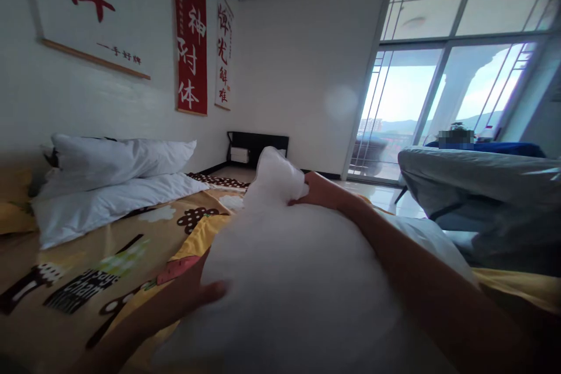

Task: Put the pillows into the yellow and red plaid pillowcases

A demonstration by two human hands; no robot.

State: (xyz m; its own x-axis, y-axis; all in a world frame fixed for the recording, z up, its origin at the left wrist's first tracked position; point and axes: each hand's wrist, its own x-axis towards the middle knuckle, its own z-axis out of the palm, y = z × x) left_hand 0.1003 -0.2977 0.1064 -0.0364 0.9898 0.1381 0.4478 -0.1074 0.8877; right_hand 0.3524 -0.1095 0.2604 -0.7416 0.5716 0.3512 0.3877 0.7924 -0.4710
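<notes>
A big white pillow (298, 280) lies right in front of the person, on a bed with a yellow cartoon sheet (87, 269); it fills most of the lower view. The right hand (322, 190) is at the far end of the pillow; its fingers are closed tight on a bunched white corner that sticks up there. The left hand (199, 289) is pressed flat on the near left side; the thumb lies on the white cloth and the other fingers are hidden under it, so I cannot tell how they are bent.

The work looks partly done, I think; the pillow is held at both ends but is not yet lying smooth, and the far corner is still scrunched. Two more white pillows (114, 178) lie stacked by the wall on the left, well apart from the hands; they look neat already. Red and white scrolls (190, 35) hang on the wall; a large window (438, 93) is on the right.
</notes>
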